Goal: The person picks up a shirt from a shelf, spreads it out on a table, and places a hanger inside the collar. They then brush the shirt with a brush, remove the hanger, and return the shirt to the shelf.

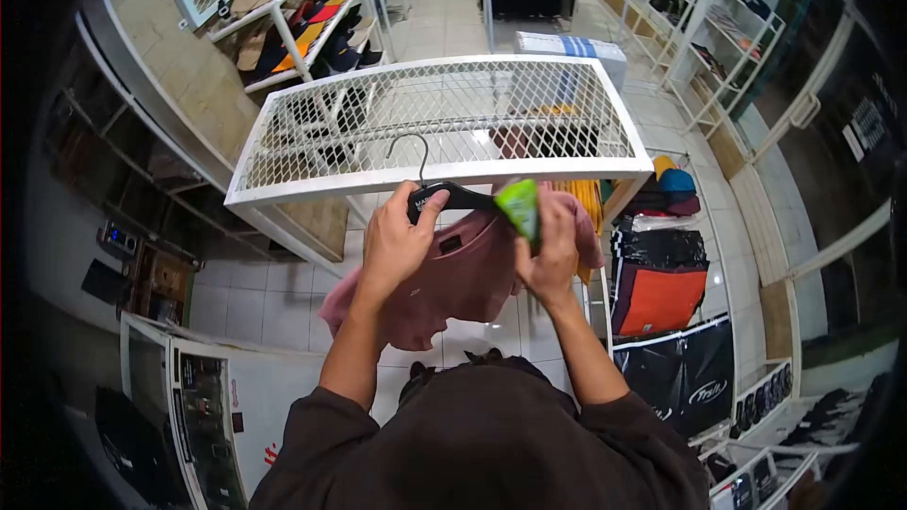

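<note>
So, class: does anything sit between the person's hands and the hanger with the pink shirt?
Nothing visible does. The left hand already grips the black hanger, and the right hand holds the pink shirt along with a green tag.

a white mesh rack (444,123) stands over a pale tiled floor (265,307); white shelving (718,28) lines the shop's right side, more shelves (302,19) on the left.

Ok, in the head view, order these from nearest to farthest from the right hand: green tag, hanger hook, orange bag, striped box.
1. Green tag: held in the right hand.
2. Hanger hook: up and to its left.
3. Orange bag: on the floor to the right.
4. Striped box: far beyond the mesh rack.
</note>
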Available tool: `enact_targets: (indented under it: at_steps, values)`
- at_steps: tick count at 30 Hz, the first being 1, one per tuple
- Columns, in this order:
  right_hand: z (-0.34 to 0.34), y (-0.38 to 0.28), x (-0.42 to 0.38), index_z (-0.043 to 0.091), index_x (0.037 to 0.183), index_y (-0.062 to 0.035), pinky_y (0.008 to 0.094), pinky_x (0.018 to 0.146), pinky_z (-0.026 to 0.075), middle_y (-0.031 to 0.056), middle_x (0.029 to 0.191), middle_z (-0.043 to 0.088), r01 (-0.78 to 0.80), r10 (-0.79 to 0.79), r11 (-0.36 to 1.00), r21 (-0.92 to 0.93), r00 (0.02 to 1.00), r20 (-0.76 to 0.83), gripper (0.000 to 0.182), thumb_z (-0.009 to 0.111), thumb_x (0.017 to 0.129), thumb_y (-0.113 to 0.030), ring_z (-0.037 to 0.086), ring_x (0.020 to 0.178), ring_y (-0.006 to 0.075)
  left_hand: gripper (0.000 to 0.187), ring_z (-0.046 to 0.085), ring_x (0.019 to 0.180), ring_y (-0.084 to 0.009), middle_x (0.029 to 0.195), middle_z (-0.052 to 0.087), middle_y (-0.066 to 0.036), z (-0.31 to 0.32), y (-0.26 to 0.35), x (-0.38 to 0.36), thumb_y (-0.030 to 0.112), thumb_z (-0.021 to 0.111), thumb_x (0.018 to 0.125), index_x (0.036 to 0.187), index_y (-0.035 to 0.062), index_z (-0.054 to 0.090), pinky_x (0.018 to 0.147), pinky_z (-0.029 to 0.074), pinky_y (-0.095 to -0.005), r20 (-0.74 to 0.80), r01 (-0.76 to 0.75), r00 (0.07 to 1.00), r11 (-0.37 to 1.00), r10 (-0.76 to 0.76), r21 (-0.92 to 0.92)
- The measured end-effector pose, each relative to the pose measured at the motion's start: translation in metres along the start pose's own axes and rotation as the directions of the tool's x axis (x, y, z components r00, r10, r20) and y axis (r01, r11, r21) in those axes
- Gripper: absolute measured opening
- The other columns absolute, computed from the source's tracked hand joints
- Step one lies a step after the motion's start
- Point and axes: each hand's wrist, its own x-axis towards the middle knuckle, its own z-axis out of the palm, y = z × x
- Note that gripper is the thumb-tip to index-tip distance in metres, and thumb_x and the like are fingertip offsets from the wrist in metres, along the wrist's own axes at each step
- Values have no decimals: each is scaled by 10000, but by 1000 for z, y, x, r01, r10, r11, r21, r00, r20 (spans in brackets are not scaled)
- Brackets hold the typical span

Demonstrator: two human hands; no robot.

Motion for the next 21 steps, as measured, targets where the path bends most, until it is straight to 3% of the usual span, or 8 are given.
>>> enact_targets:
  at_steps: [1,6,10,11,14,15,18,21]
  values:
    - [-3,15,0,409,1508,13,471,1100,400,252,1361,519,3,-16,992,-128,995,-101,749,718,829,-63,507,1267,439,451,659,700,-389,711,651,-193,0,-3,1,470,644,969,983,20,636,652,473,-474,10,-12,1000,1000,12,-9]
    - [-15,54,-29,392,1488,59,455,1143,360,282,1447,478,-527,449,848,-61,774,-447,694,727,919,-157,477,1331,435,457,613,635,-328,689,634,-153,-16,-27,0,488,645,966,962,31,644,623,456,-433,38,21,999,997,-19,-68]
    - [-3,-36,-19,386,1498,53,447,1163,347,257,1427,497,-274,281,959,71,888,-365,757,757,850,-69,473,1347,407,455,594,623,-306,683,622,-145,-32,-46,2,483,656,962,942,28,648,607,450,-415,63,6,998,990,3,-138]
    - [2,-53,-18,396,1497,28,455,1159,358,233,1392,521,-105,90,994,-40,957,-276,784,720,785,-14,479,1332,413,455,594,623,-306,683,622,-145,-35,-50,2,483,656,962,942,28,648,607,450,-415,74,-2,997,989,13,-145]
    - [30,-70,-20,445,1470,-9,474,1099,407,244,1349,521,7,-57,965,-261,982,-183,780,701,733,-12,518,1268,411,446,626,648,-303,703,644,-155,-56,-59,2,467,660,967,956,21,654,622,463,-410,139,-21,989,991,39,-134]
    - [37,-56,-19,434,1474,7,472,1071,417,255,1315,525,-19,-51,970,-242,959,-280,732,707,797,-37,529,1222,432,446,626,648,-303,703,644,-155,-61,-70,4,467,660,967,956,21,654,622,463,-410,138,-29,989,990,48,-136]
    - [46,-43,-26,388,1497,39,487,1032,422,287,1298,519,-490,352,851,-191,800,-485,673,703,922,-115,524,1191,470,446,652,677,-292,735,674,-151,-72,-110,6,460,665,967,989,15,670,637,476,-400,24,-64,997,972,71,-227]
    - [48,-74,-37,384,1505,24,486,1085,398,284,1389,494,-375,250,916,-144,813,-526,719,741,902,-141,512,1254,436,458,656,684,-293,750,677,-161,-95,-120,1,463,668,966,1004,7,675,651,483,-399,99,5,995,975,18,-220]
